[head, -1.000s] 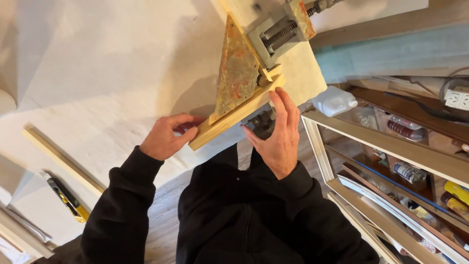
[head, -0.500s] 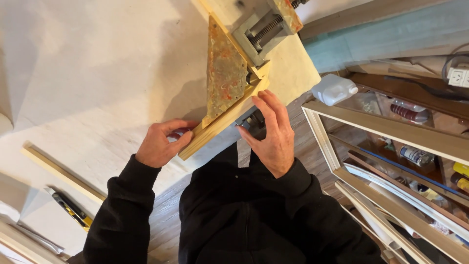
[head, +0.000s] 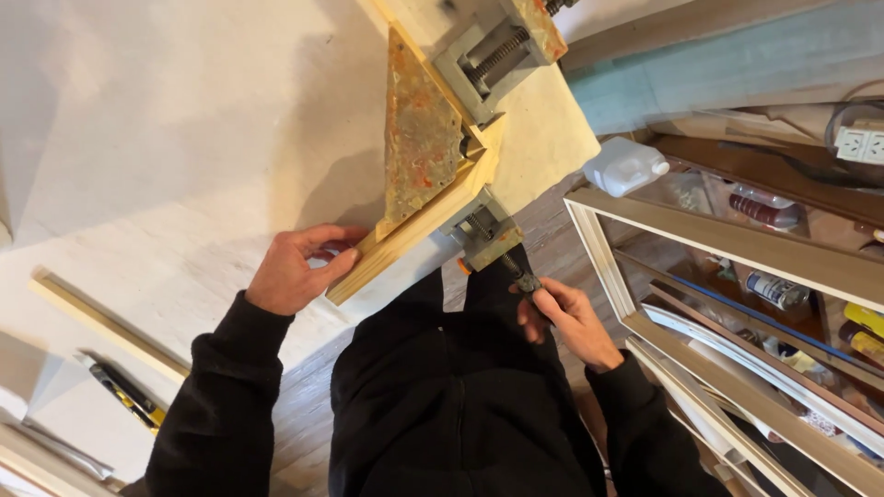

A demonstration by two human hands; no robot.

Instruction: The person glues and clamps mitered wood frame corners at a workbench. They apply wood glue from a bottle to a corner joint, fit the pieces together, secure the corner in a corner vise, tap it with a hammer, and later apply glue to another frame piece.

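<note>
A rusty triangular corner clamp sits on the white workbench and holds two pale wooden strips joined at a right angle. My left hand grips the free end of the nearer strip at the bench edge. My right hand is below the bench edge, fingers closed on the dark handle of the clamp's screw. A second grey screw jaw of the clamp lies at the top.
A loose wooden strip and a yellow-and-black utility knife lie on the bench at the left. At the right stands an open wooden shelf frame with bottles, and a white plastic jug sits beside it.
My right hand has left the wooden strip and dropped down to the clamp's screw handle. My left hand has stayed on the strip's end. The view has shifted a little.
</note>
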